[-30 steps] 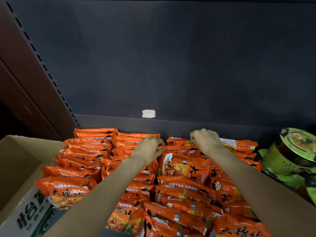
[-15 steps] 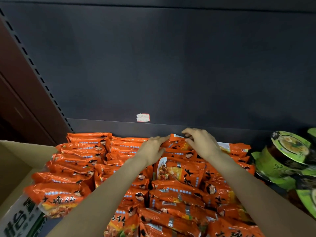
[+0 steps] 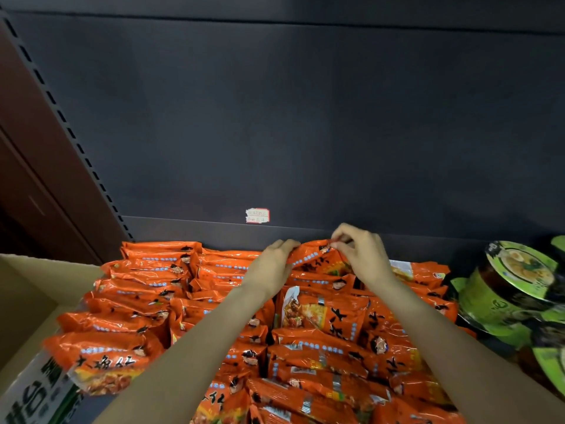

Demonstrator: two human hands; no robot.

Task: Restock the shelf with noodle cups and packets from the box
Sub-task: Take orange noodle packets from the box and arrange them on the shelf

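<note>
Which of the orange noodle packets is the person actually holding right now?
The orange packet at the back of the middle row, against the shelf's back wall. It alone is tipped up, pinched at its top edge by the left hand and right hand.

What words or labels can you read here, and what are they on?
"大" begins the large black characters on the orange noodle packets; the rest is creased, unclear.
Cardboard box: large dark characters, cut off, unreadable.
Price sticker on the shelf back: handwriting too small.
Green noodle cups: print too blurred.
</note>
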